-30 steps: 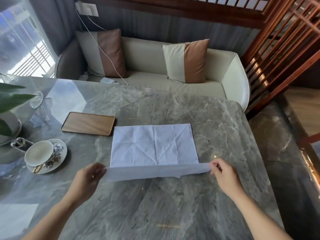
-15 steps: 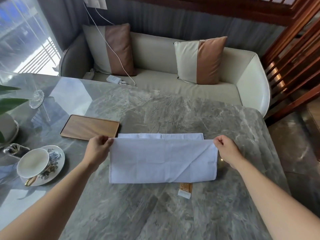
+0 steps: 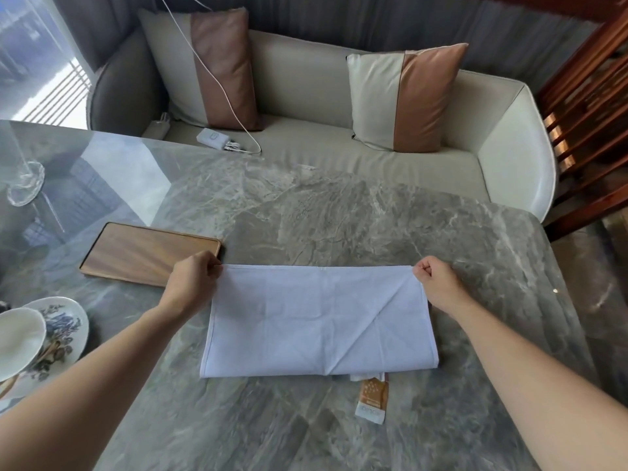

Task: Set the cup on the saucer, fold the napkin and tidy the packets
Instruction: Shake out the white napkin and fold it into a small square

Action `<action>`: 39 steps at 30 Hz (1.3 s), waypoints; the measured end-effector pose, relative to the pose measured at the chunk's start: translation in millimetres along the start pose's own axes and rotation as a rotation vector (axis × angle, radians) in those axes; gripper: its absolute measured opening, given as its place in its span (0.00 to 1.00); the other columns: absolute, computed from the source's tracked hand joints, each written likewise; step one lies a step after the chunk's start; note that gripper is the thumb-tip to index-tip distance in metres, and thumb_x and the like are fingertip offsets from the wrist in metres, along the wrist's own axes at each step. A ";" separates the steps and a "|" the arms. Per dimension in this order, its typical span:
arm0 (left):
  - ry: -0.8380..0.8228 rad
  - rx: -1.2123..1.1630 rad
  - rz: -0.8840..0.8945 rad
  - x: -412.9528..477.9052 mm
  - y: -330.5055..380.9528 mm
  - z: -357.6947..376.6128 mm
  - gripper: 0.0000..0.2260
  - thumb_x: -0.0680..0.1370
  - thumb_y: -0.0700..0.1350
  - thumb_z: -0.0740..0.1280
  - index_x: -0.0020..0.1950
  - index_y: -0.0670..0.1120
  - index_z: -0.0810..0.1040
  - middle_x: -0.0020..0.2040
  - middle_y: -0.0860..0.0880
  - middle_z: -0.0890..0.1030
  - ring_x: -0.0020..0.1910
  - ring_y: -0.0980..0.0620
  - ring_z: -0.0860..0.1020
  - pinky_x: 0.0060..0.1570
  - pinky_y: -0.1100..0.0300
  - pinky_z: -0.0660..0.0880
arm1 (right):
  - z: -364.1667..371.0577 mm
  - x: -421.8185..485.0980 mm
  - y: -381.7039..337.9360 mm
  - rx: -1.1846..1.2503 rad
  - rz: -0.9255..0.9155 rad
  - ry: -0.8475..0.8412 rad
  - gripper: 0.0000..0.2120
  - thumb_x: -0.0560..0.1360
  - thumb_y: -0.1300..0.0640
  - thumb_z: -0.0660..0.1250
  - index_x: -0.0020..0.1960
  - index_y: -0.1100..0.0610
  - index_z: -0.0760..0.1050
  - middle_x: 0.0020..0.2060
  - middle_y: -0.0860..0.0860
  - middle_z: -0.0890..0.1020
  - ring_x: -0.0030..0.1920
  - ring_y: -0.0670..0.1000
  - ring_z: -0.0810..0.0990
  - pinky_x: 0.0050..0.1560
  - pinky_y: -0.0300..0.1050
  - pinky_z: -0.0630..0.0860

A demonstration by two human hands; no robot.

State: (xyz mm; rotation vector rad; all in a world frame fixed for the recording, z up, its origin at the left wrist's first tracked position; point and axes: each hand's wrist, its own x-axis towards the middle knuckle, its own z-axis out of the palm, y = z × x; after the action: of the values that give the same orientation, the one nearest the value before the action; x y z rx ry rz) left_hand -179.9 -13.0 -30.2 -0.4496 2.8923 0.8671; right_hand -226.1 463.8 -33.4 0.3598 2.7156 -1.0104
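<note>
A white napkin [image 3: 316,321] lies folded in half on the grey marble table [image 3: 339,219]. My left hand [image 3: 193,280] pinches its far left corner and my right hand [image 3: 438,283] pinches its far right corner, both at the far edge. An orange and white packet [image 3: 372,397] pokes out from under the napkin's near edge; another white packet edge shows beside it. At the left edge, a white cup [image 3: 18,341] sits on a floral saucer [image 3: 66,321].
A wooden tray [image 3: 142,253] lies left of the napkin, just beyond my left hand. A clear glass base [image 3: 25,183] stands at the far left. Behind the table is a sofa [image 3: 306,144] with two cushions and a charger. Wooden slats stand at the right.
My hands carried the napkin's near edge up and over to the far edge, folding it in half. A packet came into view beneath it. The camera moved closer.
</note>
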 end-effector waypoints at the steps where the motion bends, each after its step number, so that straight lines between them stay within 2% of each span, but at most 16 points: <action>1: -0.002 0.028 0.015 1.0 -0.3 0.7 0.05 0.76 0.40 0.67 0.42 0.47 0.79 0.38 0.45 0.81 0.39 0.43 0.75 0.38 0.55 0.69 | 2.0 2.7 -0.2 0.002 -0.001 0.001 0.06 0.80 0.59 0.65 0.44 0.59 0.75 0.35 0.50 0.77 0.36 0.49 0.72 0.35 0.43 0.68; 5: 0.029 0.160 0.129 0.9 0.7 3.6 0.04 0.75 0.38 0.68 0.42 0.45 0.80 0.38 0.45 0.78 0.42 0.39 0.76 0.38 0.54 0.67 | 9.6 11.1 -1.3 0.008 -0.034 0.013 0.06 0.80 0.62 0.65 0.45 0.64 0.75 0.35 0.52 0.76 0.36 0.51 0.71 0.38 0.46 0.67; 8: 0.040 0.221 0.174 0.5 -0.1 8.4 0.04 0.76 0.38 0.68 0.42 0.44 0.80 0.38 0.49 0.73 0.41 0.44 0.69 0.40 0.53 0.68 | 13.9 15.1 0.6 -0.004 -0.074 0.017 0.07 0.79 0.63 0.65 0.43 0.63 0.73 0.30 0.50 0.71 0.32 0.50 0.67 0.34 0.46 0.64; 10: 0.055 0.237 0.177 1.1 -0.4 11.5 0.04 0.77 0.39 0.68 0.42 0.44 0.80 0.39 0.47 0.75 0.41 0.45 0.67 0.41 0.52 0.70 | 17.1 18.5 2.7 -0.010 -0.091 0.038 0.08 0.79 0.62 0.65 0.41 0.61 0.72 0.28 0.49 0.70 0.31 0.50 0.66 0.32 0.46 0.63; 16: 0.054 0.284 0.172 0.2 1.4 13.6 0.02 0.76 0.39 0.68 0.47 0.42 0.80 0.43 0.41 0.78 0.46 0.38 0.73 0.45 0.46 0.74 | 28.9 26.7 10.9 -0.089 -0.093 0.156 0.08 0.77 0.58 0.69 0.40 0.54 0.72 0.27 0.49 0.74 0.31 0.55 0.72 0.35 0.51 0.72; 20: 0.070 0.289 0.170 -1.5 2.4 13.1 0.05 0.77 0.40 0.69 0.50 0.41 0.82 0.45 0.41 0.77 0.47 0.38 0.72 0.46 0.46 0.75 | 33.5 27.8 11.0 -0.068 -0.036 0.221 0.11 0.77 0.54 0.70 0.44 0.54 0.68 0.30 0.49 0.74 0.34 0.58 0.74 0.38 0.52 0.74; 24: 0.130 0.231 0.165 -15.9 1.6 8.0 0.12 0.75 0.41 0.72 0.58 0.41 0.81 0.49 0.39 0.75 0.50 0.36 0.72 0.50 0.45 0.73 | 28.6 13.1 4.8 0.009 0.049 0.299 0.14 0.78 0.49 0.67 0.48 0.59 0.67 0.40 0.58 0.80 0.42 0.62 0.79 0.43 0.54 0.77; 26: 0.150 0.155 0.125 -37.7 -3.0 3.3 0.13 0.75 0.42 0.73 0.60 0.43 0.79 0.51 0.41 0.76 0.51 0.37 0.73 0.52 0.44 0.73 | 25.2 -11.5 5.7 0.022 0.095 0.305 0.14 0.79 0.47 0.66 0.50 0.59 0.69 0.46 0.59 0.81 0.47 0.62 0.80 0.48 0.57 0.78; 28: 0.133 0.103 0.071 -68.8 -10.4 1.2 0.13 0.75 0.44 0.74 0.57 0.44 0.78 0.50 0.43 0.78 0.51 0.38 0.75 0.50 0.45 0.74 | 23.9 -44.4 14.1 -0.034 0.123 0.298 0.14 0.78 0.47 0.66 0.50 0.59 0.71 0.48 0.60 0.81 0.49 0.62 0.79 0.51 0.57 0.77; 31: 0.044 0.079 -0.095 -119.4 -20.8 5.0 0.14 0.75 0.52 0.73 0.53 0.44 0.76 0.46 0.45 0.79 0.48 0.41 0.77 0.45 0.48 0.75 | 26.3 -92.5 30.8 -0.094 0.199 0.290 0.16 0.77 0.48 0.68 0.49 0.62 0.74 0.47 0.64 0.82 0.49 0.65 0.80 0.49 0.56 0.77; 34: -0.023 0.084 -0.274 -155.4 -23.2 10.6 0.17 0.75 0.59 0.70 0.44 0.46 0.73 0.41 0.46 0.78 0.44 0.40 0.77 0.42 0.47 0.75 | 31.7 -120.8 37.8 -0.120 0.292 0.265 0.20 0.76 0.46 0.70 0.46 0.65 0.75 0.45 0.67 0.82 0.49 0.67 0.80 0.47 0.56 0.76; 36: -0.051 0.076 -0.360 -167.1 -21.4 14.3 0.18 0.75 0.60 0.68 0.41 0.46 0.73 0.39 0.46 0.78 0.43 0.40 0.77 0.41 0.47 0.74 | 34.0 -126.8 37.3 -0.107 0.343 0.241 0.22 0.75 0.45 0.70 0.43 0.66 0.75 0.42 0.67 0.82 0.46 0.66 0.81 0.43 0.54 0.75; 39: -0.051 -0.065 -0.476 -171.7 -15.2 18.4 0.15 0.76 0.57 0.69 0.38 0.47 0.75 0.35 0.47 0.80 0.40 0.42 0.78 0.39 0.50 0.73 | 36.5 -126.6 36.8 0.001 0.387 0.220 0.21 0.75 0.49 0.71 0.35 0.66 0.74 0.32 0.62 0.80 0.35 0.60 0.79 0.37 0.51 0.72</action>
State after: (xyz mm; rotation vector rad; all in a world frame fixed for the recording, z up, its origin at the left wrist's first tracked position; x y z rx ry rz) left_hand -11.7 28.5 -24.7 -1.0471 2.5407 0.8691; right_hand -90.8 447.6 -46.2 1.0043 2.6726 -0.9052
